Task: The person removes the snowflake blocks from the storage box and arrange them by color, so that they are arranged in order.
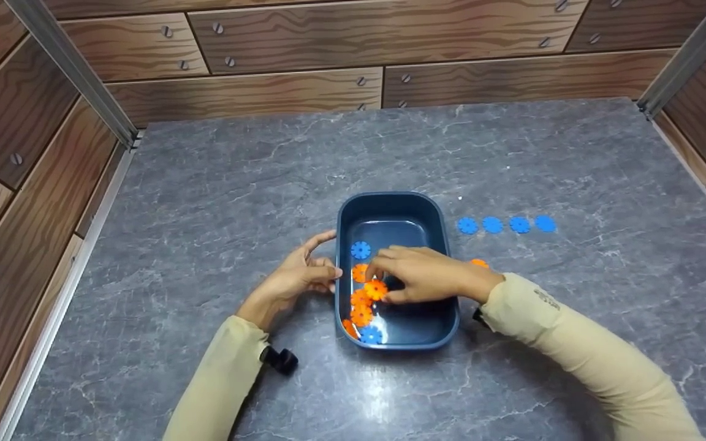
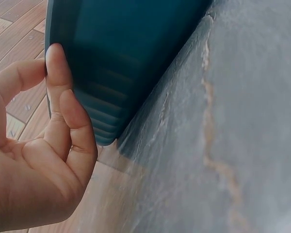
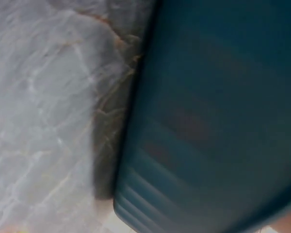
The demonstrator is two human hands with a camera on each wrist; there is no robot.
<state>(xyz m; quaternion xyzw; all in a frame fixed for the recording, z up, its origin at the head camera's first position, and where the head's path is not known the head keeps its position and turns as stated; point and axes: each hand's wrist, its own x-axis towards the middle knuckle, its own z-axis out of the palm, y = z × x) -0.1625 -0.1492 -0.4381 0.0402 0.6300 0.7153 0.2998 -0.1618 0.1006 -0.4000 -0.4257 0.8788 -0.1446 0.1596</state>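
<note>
Bin (image 1: pixel 417 327) dark blue; discs (image 1: pixel 375 290) orange, blue; tabletop (image 1: pixel 236 177) grey, white-veined.

Readable text: none in head view or either wrist view. Single marking visible: small dark print (image 1: pixel 546 298) on right sleeve (image 1: pixel 598 358), light fabric, near cuff (image 1: pixel 505 309). Print slanted in head view; characters too small and blurred to resolve. Wording, brand, number: indeterminate.
</note>
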